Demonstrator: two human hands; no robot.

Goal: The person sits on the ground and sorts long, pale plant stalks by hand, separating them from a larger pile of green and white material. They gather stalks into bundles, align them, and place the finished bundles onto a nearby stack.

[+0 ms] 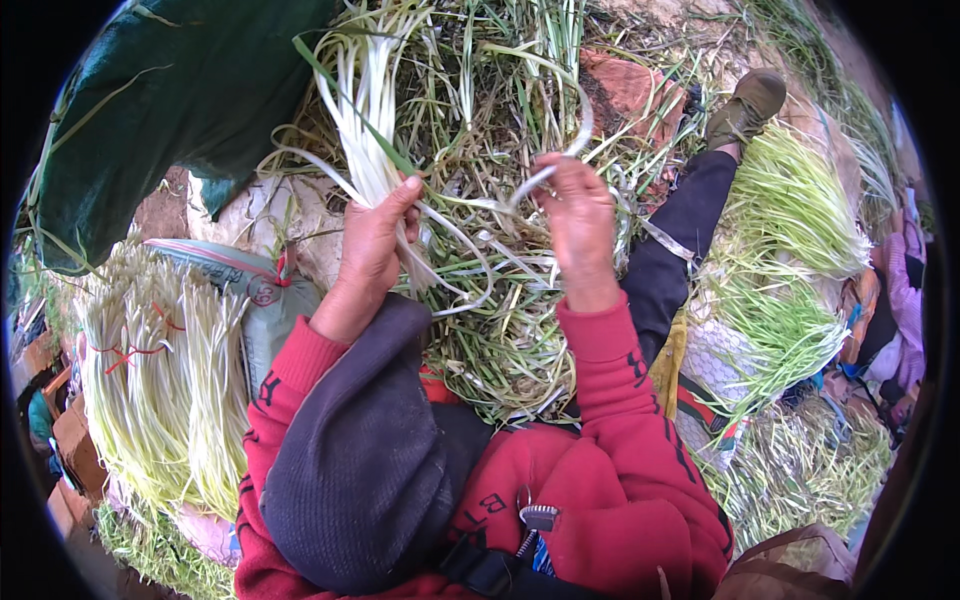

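My left hand (375, 238) is closed around the lower part of a bunch of long white blanched chives (367, 112). The bunch stretches away from me, and a green leaf (375, 135) crosses it near my thumb. To the right, my slightly blurred right hand (576, 214) pinches a long pale leaf (583, 124), which curls up and away above the fingers. Loose strands loop out of the bunch between the two hands. Beneath both hands lies a thick heap of green and withered trimmings (510, 352).
Tied bundles of pale chives (161, 390) lie at left, beside a printed sack (274, 315). Dark green cloth (180, 97) hangs at upper left. My outstretched leg (667, 232) borders the heap; beyond it are yellow-green chives (795, 202) and greener ones (795, 330).
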